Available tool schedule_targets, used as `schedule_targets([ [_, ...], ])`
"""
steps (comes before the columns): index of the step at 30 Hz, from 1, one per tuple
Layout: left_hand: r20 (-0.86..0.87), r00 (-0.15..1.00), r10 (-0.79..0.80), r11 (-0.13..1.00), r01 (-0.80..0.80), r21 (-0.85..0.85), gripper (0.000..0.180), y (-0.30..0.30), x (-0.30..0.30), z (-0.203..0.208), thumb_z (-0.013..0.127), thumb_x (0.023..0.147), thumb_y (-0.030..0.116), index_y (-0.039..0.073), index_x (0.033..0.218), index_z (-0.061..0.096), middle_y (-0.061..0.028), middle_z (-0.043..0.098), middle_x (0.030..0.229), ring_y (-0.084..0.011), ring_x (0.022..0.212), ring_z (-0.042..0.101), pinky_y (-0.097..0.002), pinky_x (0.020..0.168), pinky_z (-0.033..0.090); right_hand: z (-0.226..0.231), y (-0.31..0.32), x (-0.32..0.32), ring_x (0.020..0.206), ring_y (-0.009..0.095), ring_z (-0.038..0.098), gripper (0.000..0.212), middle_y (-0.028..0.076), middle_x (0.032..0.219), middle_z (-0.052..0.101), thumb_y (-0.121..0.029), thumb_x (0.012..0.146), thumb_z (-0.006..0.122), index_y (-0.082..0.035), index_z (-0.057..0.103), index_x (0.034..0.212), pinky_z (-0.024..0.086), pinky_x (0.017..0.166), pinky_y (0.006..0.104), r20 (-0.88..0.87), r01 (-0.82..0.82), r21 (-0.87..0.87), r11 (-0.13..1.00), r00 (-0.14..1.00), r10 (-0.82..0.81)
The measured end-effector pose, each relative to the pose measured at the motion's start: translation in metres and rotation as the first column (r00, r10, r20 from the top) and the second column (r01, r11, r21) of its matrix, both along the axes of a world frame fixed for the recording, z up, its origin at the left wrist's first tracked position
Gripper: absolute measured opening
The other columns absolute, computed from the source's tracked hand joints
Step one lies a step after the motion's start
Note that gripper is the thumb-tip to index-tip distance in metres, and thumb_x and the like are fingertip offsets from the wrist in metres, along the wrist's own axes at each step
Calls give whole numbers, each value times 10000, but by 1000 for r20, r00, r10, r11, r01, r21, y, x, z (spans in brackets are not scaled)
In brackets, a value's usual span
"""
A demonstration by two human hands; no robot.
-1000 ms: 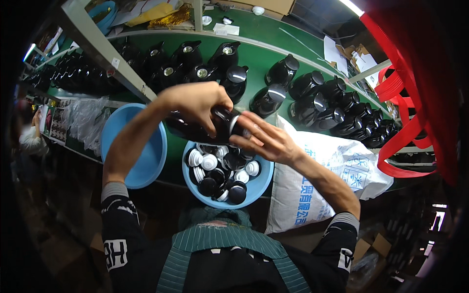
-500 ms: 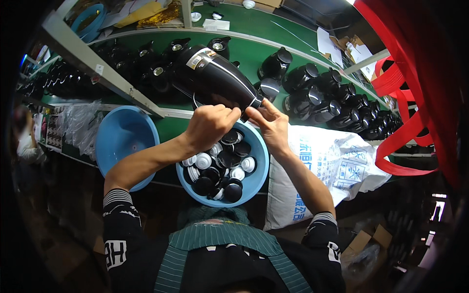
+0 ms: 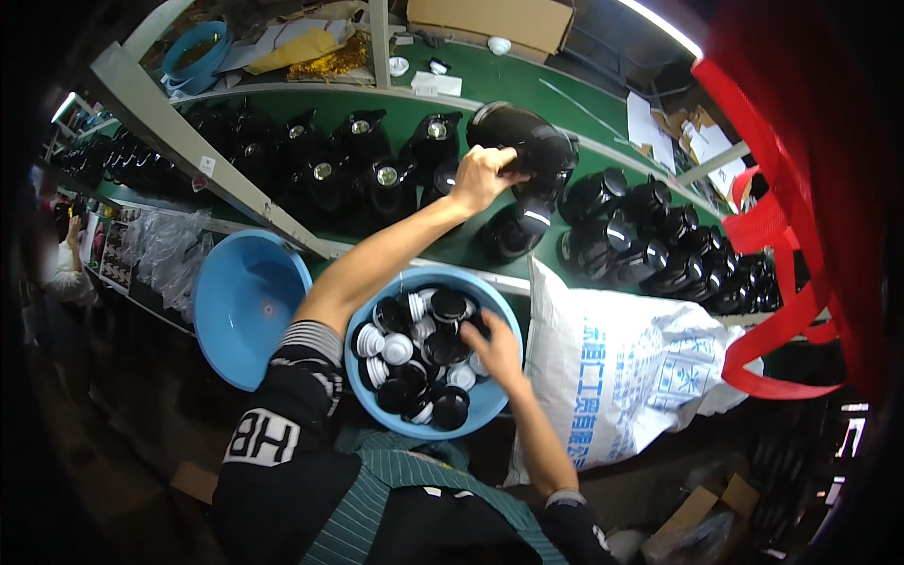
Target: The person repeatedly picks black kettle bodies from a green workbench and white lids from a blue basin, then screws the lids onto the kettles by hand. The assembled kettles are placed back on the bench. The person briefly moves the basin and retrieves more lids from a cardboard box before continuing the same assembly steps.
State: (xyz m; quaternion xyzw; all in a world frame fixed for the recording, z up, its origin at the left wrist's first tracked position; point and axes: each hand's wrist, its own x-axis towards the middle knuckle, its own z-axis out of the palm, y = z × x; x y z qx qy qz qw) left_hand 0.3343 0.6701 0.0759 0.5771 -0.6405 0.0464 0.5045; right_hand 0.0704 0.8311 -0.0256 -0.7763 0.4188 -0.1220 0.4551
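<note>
A glossy black vacuum jug is gripped at its handle side by my left hand, fingers closed. It is at the row of jugs on the green bench; whether its base rests there I cannot tell. My right hand reaches into a blue basin at the bench's front, its fingers apart over the black and white stoppers. Its fingertips are close to a black stopper; contact is unclear. To the left on the bench are several jugs with open tops; capped black jugs are grouped to the right.
Left of the stoppers hangs a second blue basin. A white woven sack lies to the right, beside red straps. A slanting metal post and an upper shelf frame the bench.
The jug, tilted between both hands before, has moved right and away from me in my left hand. My right hand has left it and come down into the stopper basin. The view has shifted.
</note>
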Motion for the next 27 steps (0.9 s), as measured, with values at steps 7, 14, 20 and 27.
schedule_targets([
  [7, -514, 818, 260, 948, -115, 297, 518, -107, 40, -94, 818, 869, 502, 12, 1007, 728, -184, 765, 947, -348, 901, 736, -451, 824, 546, -80, 44, -14, 1312, 410, 561, 1138, 249, 1491, 500, -275, 723, 918, -194, 278, 1660, 583, 956, 529, -685, -350, -183, 919, 716, 137],
  [14, 125, 965, 232, 707, -256, 660, 372, -93, 59, -43, 663, 907, 292, -36, 1070, 728, -295, 725, 1155, -445, 1103, 709, -527, 961, 571, -111, 18, 3, 1185, 382, 618, 995, 237, 1304, 564, -243, 740, 879, -210, 378, 1599, 592, 863, 486, -697, -303, -225, 926, 714, 64],
  [20, 322, 822, 470, 347, -507, 789, 695, -34, 152, -63, 870, 823, 269, -49, 1355, 556, -202, 667, 1325, -382, 1245, 644, -487, 1065, 543, -124, 18, 22, 1201, 375, 588, 274, 264, 1373, 542, -176, 921, 623, -38, 674, 1153, 583, 829, 451, -615, -445, -541, 714, 788, 25],
  [27, -161, 918, 363, 839, -247, 484, 454, -37, 189, -88, 963, 688, 334, 32, 824, 652, -160, 747, 836, -336, 813, 744, -449, 765, 562, -113, -15, 40, 1375, 385, 509, 262, 166, 1350, 675, -208, 961, 613, -89, 807, 1089, 567, 987, 425, -816, -746, -153, 648, 465, 343],
])
